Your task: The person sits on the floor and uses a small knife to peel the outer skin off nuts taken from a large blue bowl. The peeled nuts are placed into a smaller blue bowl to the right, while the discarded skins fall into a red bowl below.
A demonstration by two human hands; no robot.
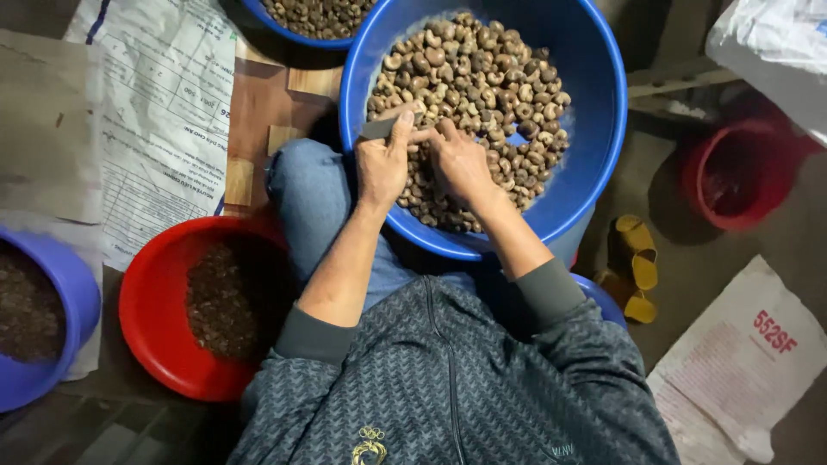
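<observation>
Left hand [382, 164]: fingers closed around a small dark blade [379, 128], held over the big blue basin [594, 129].
Right hand [460, 160]: fingertips pinched narrowly, apparently on one nut, though it was too small to tell; just beside the left hand.
Nuts [482, 95]: heaped brown in that basin, resting on the person's lap.
Around: red bowl [151, 297] of dark scraps by the left knee; blue tub [73, 284] further left; red bucket [741, 176] right; printed paper sheet [164, 112].
Count: three blue vessels, two red, two hands.

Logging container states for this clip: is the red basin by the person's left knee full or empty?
Partly filled. The red basin holds a dark heap of small bits on its right side; bare red bottom shows beside it.
</observation>
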